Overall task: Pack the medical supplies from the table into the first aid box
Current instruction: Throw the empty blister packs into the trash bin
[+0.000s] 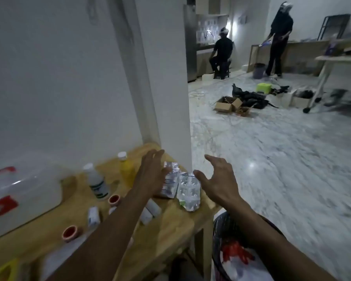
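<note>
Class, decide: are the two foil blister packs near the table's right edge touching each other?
Touching. The head view shows the left blister pack and right blister pack meeting edge to edge, with no wood visible between them.

A black mesh waste bin (221, 240) stands near, just right of the wooden table, with red and white rubbish inside. Far across the marble floor (272, 159) lie an open cardboard box (228, 104), dark bags (251, 98) and a lime-green stool (263, 87). One person (222, 51) sits; another (278, 37) stands by a purple bucket (258, 71).
</note>
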Demonstrator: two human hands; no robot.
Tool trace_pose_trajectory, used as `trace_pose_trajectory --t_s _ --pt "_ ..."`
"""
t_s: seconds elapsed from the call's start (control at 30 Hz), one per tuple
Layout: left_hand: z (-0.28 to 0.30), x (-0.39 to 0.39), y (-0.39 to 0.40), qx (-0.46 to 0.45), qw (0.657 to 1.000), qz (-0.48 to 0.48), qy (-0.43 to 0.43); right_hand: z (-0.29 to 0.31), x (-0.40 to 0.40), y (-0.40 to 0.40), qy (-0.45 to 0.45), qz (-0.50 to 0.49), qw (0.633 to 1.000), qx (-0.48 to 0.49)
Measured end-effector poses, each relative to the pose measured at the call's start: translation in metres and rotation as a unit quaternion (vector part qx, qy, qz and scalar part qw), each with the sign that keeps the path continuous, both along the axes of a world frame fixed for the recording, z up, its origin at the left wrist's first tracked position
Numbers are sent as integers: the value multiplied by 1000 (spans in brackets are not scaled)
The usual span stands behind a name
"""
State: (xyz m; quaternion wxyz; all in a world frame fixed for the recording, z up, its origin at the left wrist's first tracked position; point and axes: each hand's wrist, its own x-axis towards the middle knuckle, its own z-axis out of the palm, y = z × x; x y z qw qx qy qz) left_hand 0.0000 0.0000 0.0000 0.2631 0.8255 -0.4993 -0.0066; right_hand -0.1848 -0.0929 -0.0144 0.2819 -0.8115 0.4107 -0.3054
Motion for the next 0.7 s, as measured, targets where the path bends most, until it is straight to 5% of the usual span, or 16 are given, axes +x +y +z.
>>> trace_pose_trajectory --t_s 0.33,0.7 --pt "-15 23 -39 106 994 14 5 -32 18 -11 39 -6 999 37" --pt "-17 14 -34 -19 1000 6 -21 -33 18 -9 -56 -34 996 56"
